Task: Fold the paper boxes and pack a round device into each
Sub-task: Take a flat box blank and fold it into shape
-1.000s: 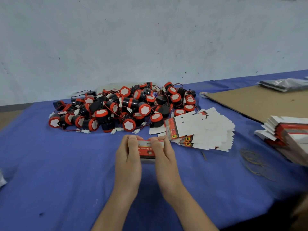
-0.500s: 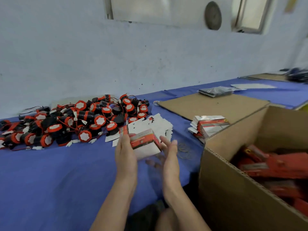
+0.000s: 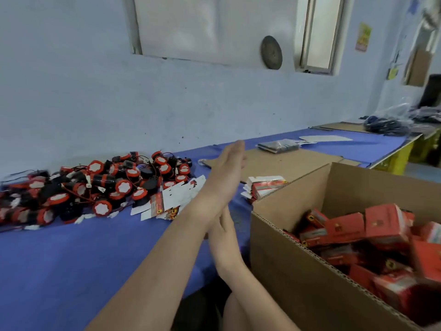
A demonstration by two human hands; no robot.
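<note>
Head view: the left hand is stretched out flat over the blue table, and nothing is held. The right hand is seen below it, fingers straight, empty. Flat paper boxes are laid beside the pile of round devices. Folded red boxes are piled in the cardboard box; their writing is too blurred to be read.

A pale blue-white plastered wall, marked with small dark specks, is seen across the frame from 9 to 2 o'clock. A recessed opening closed by a white panel is set into it at 12 o'clock, and a metal-framed window is placed just beside it at 1 o'clock, with soft daylight let in. A dark round disc, possibly metal, is seen between them. A yellow notice is fixed at 2 o'clock. A long table covered in blue cloth is run along the wall towards 3 o'clock, where a strip of pale floor is shown
</note>
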